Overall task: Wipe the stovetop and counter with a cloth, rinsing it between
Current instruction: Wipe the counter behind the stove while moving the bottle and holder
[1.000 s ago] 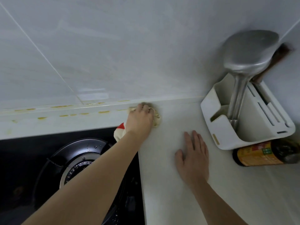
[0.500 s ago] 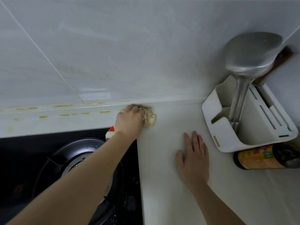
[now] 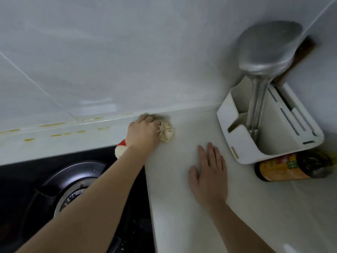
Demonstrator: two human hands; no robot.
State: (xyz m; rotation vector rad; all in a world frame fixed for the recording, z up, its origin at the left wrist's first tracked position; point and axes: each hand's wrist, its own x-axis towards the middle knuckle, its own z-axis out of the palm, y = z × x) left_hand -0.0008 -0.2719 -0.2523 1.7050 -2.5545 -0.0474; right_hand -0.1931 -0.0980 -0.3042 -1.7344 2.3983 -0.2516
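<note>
Change: since a second ago the left hand (image 3: 144, 132) and cloth (image 3: 166, 132) had slid slightly left along the wall edge; the right hand had stayed put.
Left hand: fingers clenched around the bunched cloth, pressing it on the counter (image 3: 182, 189) at frame centre.
Right hand (image 3: 209, 178): flat on the counter, fingers straight, released.
Stovetop (image 3: 73, 181): lower left, under the left forearm.
Right side: white holder (image 3: 255, 139) with a metal spatula (image 3: 264, 52); a bottle (image 3: 284, 168) lay just beside it.
</note>
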